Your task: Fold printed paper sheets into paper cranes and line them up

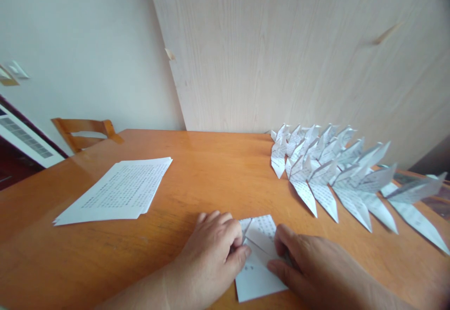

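Note:
A folded sheet of printed paper lies on the table close in front of me, with overlapping flaps near its far end. My left hand grips its left edge, the thumb on top and the other fingers curled. On the opposite edge, my right hand pinches the paper between thumb and curled fingers. Some of the fingertips are hidden under or behind the paper's edges.
Several rows of folded paper pieces with raised points stand at the right of the wooden table. A stack of printed sheets lies at the left. Beyond are a wooden chair and a wood-grain panel.

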A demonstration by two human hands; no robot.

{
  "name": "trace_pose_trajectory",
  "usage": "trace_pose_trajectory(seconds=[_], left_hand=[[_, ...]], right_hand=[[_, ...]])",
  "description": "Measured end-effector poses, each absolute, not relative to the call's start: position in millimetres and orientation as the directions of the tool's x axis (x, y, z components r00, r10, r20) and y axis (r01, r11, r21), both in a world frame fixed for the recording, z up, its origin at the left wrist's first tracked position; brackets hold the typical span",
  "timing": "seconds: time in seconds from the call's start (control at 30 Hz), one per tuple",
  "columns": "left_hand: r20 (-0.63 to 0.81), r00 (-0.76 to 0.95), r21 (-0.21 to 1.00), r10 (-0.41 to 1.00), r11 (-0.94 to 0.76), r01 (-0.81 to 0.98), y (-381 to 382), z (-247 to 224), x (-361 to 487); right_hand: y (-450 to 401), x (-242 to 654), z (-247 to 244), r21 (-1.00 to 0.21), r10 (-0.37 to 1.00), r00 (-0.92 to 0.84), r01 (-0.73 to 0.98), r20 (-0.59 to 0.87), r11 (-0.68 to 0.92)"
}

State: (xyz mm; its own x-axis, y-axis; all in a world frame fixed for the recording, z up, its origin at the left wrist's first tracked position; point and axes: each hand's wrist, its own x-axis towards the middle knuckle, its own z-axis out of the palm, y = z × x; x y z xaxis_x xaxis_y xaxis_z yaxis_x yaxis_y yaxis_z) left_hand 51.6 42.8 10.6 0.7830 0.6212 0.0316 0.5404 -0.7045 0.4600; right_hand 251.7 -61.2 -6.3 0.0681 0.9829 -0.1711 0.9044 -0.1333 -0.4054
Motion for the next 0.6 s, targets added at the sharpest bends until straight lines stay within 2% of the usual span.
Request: trace_pose_trajectory(seconds=[0.3, 0.6], left_hand=[[-0.009, 0.750, 0.561, 0.662, -0.617, 0.552, 41.3, 18.6, 50.5], [0.006, 0.806, 0.519, 0.592, -0.691, 0.503, 42.5, 18.5, 50.4]], right_hand=[[-62.3, 252.4, -6.2, -0.410, 0.981, 0.053, 0.903, -0.185, -0.126], [-61.2, 252.4, -3.6, -0.400, 0.973, 0.061, 0.904, -0.224, -0.149]])
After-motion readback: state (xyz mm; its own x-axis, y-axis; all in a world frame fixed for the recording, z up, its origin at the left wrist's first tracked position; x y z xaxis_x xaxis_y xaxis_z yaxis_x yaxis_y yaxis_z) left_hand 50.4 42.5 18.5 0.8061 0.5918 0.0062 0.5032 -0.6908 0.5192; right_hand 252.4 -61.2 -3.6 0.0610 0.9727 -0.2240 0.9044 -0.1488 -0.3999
